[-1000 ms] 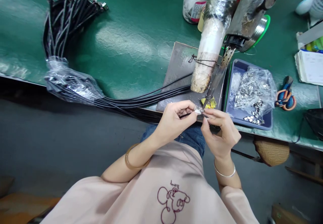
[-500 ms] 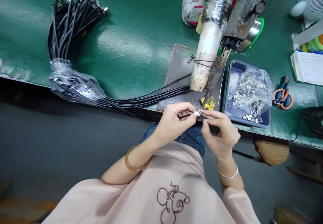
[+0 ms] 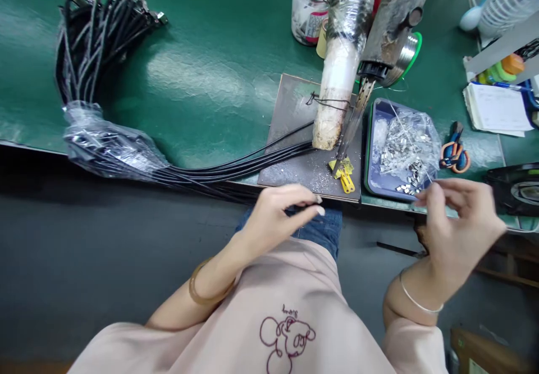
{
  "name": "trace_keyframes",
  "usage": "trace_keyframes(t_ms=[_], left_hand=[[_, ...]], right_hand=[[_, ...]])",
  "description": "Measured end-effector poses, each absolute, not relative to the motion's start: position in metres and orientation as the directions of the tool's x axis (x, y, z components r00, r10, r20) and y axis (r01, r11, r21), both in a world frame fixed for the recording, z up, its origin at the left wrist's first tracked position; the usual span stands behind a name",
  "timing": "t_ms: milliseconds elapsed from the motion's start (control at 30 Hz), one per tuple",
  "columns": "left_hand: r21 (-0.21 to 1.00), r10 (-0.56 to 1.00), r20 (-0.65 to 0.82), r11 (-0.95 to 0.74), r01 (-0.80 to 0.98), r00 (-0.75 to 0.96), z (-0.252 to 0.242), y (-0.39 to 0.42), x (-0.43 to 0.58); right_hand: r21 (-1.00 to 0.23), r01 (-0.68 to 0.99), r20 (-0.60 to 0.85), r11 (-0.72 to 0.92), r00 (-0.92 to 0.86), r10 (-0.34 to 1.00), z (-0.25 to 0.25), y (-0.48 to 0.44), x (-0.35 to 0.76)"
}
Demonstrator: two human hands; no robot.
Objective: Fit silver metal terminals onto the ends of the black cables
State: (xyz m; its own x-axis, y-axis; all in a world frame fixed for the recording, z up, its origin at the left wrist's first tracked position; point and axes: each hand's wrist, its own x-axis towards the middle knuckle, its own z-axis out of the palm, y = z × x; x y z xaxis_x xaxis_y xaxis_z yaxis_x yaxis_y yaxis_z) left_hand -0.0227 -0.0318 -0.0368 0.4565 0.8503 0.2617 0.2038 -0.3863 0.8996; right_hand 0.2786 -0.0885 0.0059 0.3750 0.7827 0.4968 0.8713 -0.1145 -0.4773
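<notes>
Right hand (image 3: 461, 225) moved near tray (image 3: 381, 181) of metal bits (image 3: 415, 174).

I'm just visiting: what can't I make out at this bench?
In the head view:
Left hand: its curled shape hides most of whatever it may hold.
Right hand: blurred, so its grip is unclear.
Black cables: the white pipe hides where some lead.
Notepad: writing too small to read.
Metal tube: upper end cut off by the top edge.
</notes>
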Motion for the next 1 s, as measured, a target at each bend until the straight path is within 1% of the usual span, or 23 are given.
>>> trace_keyframes(t_ms=[67,100,133,200,233,300,367,433,500,600,633,700,767,800,867,900,967,1000], left_hand=[[0.803,0.872,0.406,-0.483,0.349,0.272,-0.038,-0.021,-0.029],[0.721,0.854,0.469,-0.518,0.461,0.226,-0.039,-0.014,-0.032],[0.634,0.837,0.501,-0.528,0.565,0.22,-0.04,-0.005,-0.035],[0.505,0.832,0.497,-0.509,0.697,0.247,-0.043,0.012,-0.039],[0.466,0.826,0.494,-0.516,0.719,0.273,-0.045,0.02,-0.04],[0.439,0.815,0.491,-0.536,0.721,0.307,-0.048,0.03,-0.041],[0.447,0.809,0.505,-0.544,0.71,0.302,-0.049,0.033,-0.041],[0.48,0.808,0.515,-0.548,0.685,0.286,-0.047,0.029,-0.04],[0.528,0.808,0.519,-0.559,0.639,0.277,-0.045,0.022,-0.04],[0.581,0.785,0.561,-0.599,0.551,0.263,-0.042,0.014,-0.041],[0.584,0.773,0.577,-0.616,0.528,0.264,-0.041,0.012,-0.041],[0.576,0.76,0.585,-0.636,0.514,0.285,-0.039,0.008,-0.042],[0.561,0.759,0.556,-0.643,0.521,0.337,-0.036,0.004,-0.042],[0.558,0.754,0.533,-0.654,0.511,0.384,-0.033,0.002,-0.041],[0.588,0.717,0.461,-0.688,0.426,0.522,-0.027,-0.004,-0.038],[0.629,0.686,0.41,-0.69,0.358,0.6,-0.023,-0.006,-0.036],[0.743,0.642,0.298,-0.621,0.251,0.706,-0.017,-0.011,-0.031],[0.799,0.652,0.244,-0.555,0.233,0.718,-0.014,-0.012,-0.028]], right_hand=[[-0.359,0.918,0.405,-0.169,0.317,0.858,0.006,-0.074,0.301],[-0.32,0.931,0.356,-0.175,0.289,0.889,0.003,-0.066,0.313],[-0.314,0.935,0.285,-0.167,0.26,0.923,0.0,-0.059,0.324],[-0.297,0.937,0.232,-0.182,0.255,0.939,-0.007,-0.047,0.34],[-0.292,0.941,0.212,-0.169,0.236,0.948,-0.01,-0.042,0.345],[-0.256,0.958,0.228,-0.13,0.191,0.955,-0.014,-0.035,0.35],[-0.196,0.977,0.273,-0.09,0.142,0.951,-0.016,-0.032,0.351],[-0.144,0.987,0.298,-0.074,0.115,0.948,-0.016,-0.03,0.351],[-0.129,0.988,0.289,-0.079,0.114,0.951,-0.016,-0.03,0.352],[-0.139,0.986,0.261,-0.096,0.13,0.956,-0.017,-0.033,0.349],[-0.123,0.987,0.265,-0.106,0.136,0.955,-0.017,-0.035,0.347],[-0.052,0.99,0.292,-0.13,0.139,0.946,-0.016,-0.04,0.34],[0.014,0.987,0.337,-0.162,0.148,0.93,-0.014,-0.044,0.331],[0.019,0.985,0.358,-0.17,0.152,0.921,-0.011,-0.047,0.326],[-0.039,0.986,0.397,-0.162,0.164,0.903,-0.004,-0.051,0.316],[-0.083,0.985,0.427,-0.153,0.174,0.888,-0.001,-0.052,0.31],[-0.157,0.981,0.497,-0.118,0.182,0.849,0.007,-0.055,0.298],[-0.18,0.979,0.534,-0.098,0.181,0.826,0.011,-0.057,0.291]])
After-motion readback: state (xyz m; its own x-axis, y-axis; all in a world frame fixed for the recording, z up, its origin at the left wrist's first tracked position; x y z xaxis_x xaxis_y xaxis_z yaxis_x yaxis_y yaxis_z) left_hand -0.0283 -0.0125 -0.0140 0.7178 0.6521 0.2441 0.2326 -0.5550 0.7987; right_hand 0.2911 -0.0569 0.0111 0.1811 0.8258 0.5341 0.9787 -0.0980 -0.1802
